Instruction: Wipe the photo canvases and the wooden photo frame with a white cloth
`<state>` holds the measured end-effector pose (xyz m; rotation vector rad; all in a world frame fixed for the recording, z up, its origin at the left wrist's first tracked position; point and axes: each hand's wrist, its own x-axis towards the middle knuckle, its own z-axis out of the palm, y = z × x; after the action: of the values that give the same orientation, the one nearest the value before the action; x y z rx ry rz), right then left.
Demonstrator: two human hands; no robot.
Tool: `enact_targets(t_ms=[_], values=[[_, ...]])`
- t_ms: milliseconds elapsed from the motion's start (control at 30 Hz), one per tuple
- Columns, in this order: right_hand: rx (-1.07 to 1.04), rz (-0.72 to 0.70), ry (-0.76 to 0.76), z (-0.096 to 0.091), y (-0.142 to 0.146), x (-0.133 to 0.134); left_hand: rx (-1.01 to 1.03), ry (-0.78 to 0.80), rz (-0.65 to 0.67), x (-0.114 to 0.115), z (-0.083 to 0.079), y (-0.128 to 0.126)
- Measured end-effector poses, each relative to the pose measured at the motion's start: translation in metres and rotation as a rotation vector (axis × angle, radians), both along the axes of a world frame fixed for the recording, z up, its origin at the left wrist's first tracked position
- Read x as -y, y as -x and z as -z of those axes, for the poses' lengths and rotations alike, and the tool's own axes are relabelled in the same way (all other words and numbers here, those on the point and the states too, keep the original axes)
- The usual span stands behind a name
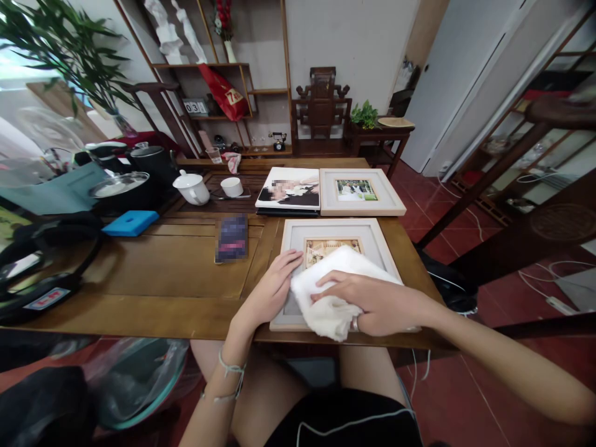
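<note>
A picture frame point(292, 239) with a pale wooden border lies flat near the table's front edge, a small photo point(326, 247) at its centre. Bunched under my right hand point(363, 299) is a white cloth point(335, 273), pressed on the frame and covering part of the photo and the lower right. My right fingers are bent around the cloth's folds. My left hand point(278, 276) rests on the frame's left side, fingers stretched out towards the photo. Behind them lie a second picture frame point(395, 202) and a photo panel point(286, 192) on a dark base.
On the wooden table point(177, 279) are a dark booklet point(231, 238), a blue box point(130, 223), a white lidded cup point(191, 187), a small white cup point(231, 187) and headphones point(88, 261). A lined bin point(139, 385) stands below left. A dark wooden chair point(531, 236) is at right.
</note>
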<state>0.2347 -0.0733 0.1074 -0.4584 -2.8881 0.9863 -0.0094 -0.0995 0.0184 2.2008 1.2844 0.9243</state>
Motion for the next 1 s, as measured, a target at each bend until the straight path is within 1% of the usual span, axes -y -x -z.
enact_targets(t_ms=[33,100,233,267,333,433,533,600,733,833,933,1000], values=[[0.006,0.003,-0.013,0.001,-0.001,-0.001,-0.003,0.002,-0.001,0.0,0.0,0.0],[0.035,0.058,-0.078,0.004,-0.005,-0.007,-0.012,0.004,-0.008,0.0,0.0,0.0],[0.096,0.283,-0.269,0.009,-0.012,-0.032,-0.037,0.01,-0.029,0.0,-0.001,-0.002],[0.098,0.328,-0.302,0.009,-0.011,-0.039,-0.044,0.012,-0.034,0.0,-0.002,-0.003],[0.078,0.373,-0.334,0.008,-0.004,-0.049,-0.06,0.011,-0.034,0.001,-0.002,-0.003],[0.03,0.333,-0.319,0.009,0.017,-0.059,-0.082,0.006,-0.032,0.002,-0.003,-0.003],[-0.022,0.254,-0.296,0.015,0.041,-0.067,-0.093,-0.004,-0.03,0.002,-0.006,-0.004],[-0.066,0.216,-0.312,0.021,0.052,-0.072,-0.094,-0.011,-0.026,0.003,-0.008,-0.004],[-0.134,0.185,-0.453,0.027,0.065,-0.08,-0.093,-0.02,-0.026,0.004,-0.009,-0.004],[-0.114,0.152,-0.561,0.032,0.074,-0.084,-0.095,-0.027,-0.029,0.004,-0.007,-0.003],[-0.084,0.118,-0.608,0.038,0.08,-0.089,-0.093,-0.019,-0.032,0.003,-0.004,-0.002],[-0.067,0.112,-0.619,0.042,0.078,-0.093,-0.093,-0.014,-0.029,0.003,-0.004,-0.002]])
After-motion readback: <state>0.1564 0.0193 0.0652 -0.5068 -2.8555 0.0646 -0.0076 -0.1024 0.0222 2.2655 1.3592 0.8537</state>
